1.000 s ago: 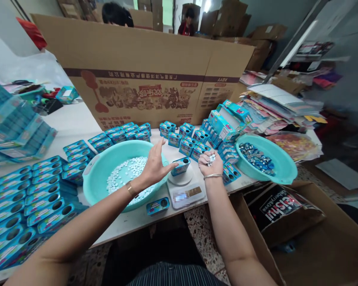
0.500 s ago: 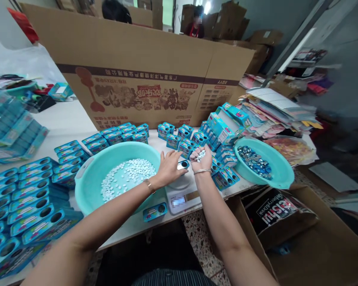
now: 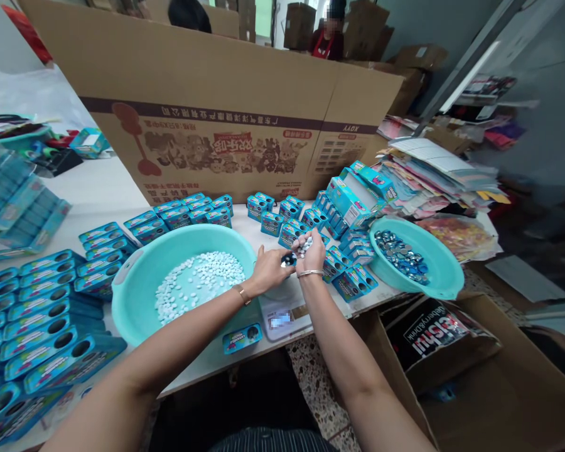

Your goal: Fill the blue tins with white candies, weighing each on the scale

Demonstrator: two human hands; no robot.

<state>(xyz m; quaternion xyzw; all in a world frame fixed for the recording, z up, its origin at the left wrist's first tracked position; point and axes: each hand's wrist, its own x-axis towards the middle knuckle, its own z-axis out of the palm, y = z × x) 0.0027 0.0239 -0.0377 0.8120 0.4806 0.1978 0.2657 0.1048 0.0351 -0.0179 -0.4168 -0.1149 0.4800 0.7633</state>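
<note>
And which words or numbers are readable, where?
"XQYY": large carton, inverted.
"广东喜气洋洋健康产业有限公司": same carton, inverted.
"欢乐", next character unclear: same carton, inverted.
"CARAMEL", ending unclear: teal box beside the digital scale.
"shui", start unclear: black bag.
"eberry&Drink", start unclear: same bag.
Scale's display: blurred, unreadable.
Other print: too small or blurred.

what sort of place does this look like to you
Probably a small packing workshop: rows of blue boxes with open holes crowd the table, a basin of pale pellets sits beside a scale, and cardboard cartons are stacked behind.
</note>
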